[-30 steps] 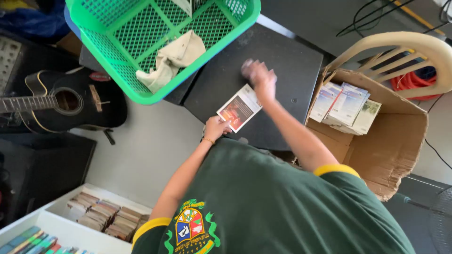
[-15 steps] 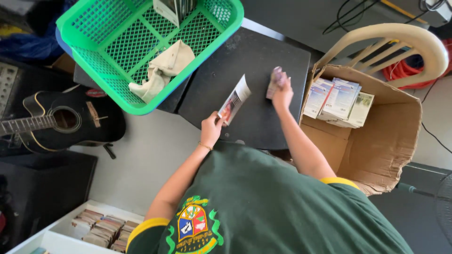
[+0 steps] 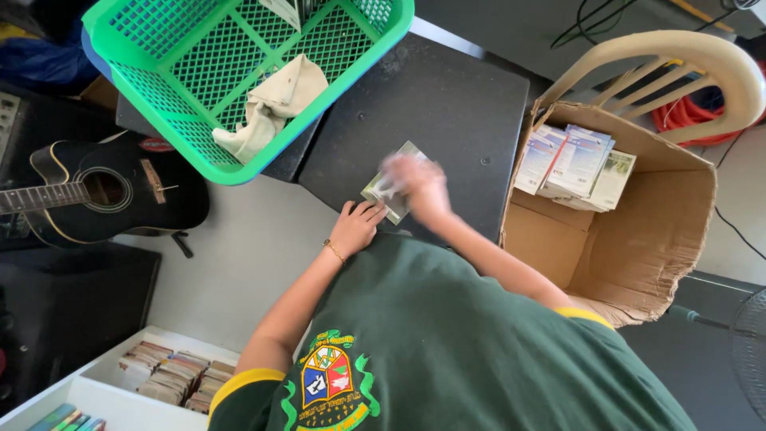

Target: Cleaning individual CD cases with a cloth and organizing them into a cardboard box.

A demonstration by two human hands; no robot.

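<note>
My left hand (image 3: 357, 227) flat on near edge of black surface (image 3: 447, 104), fingers spread, pinning corner of small flat packet (image 3: 381, 197); right hand (image 3: 415, 185) blurred over packet, grip unclear; green basket (image 3: 239, 72) with beige cloth (image 3: 275, 104) upper left; cardboard box (image 3: 638, 239) on right holds pale packets (image 3: 570, 164) with blue and green print
</note>
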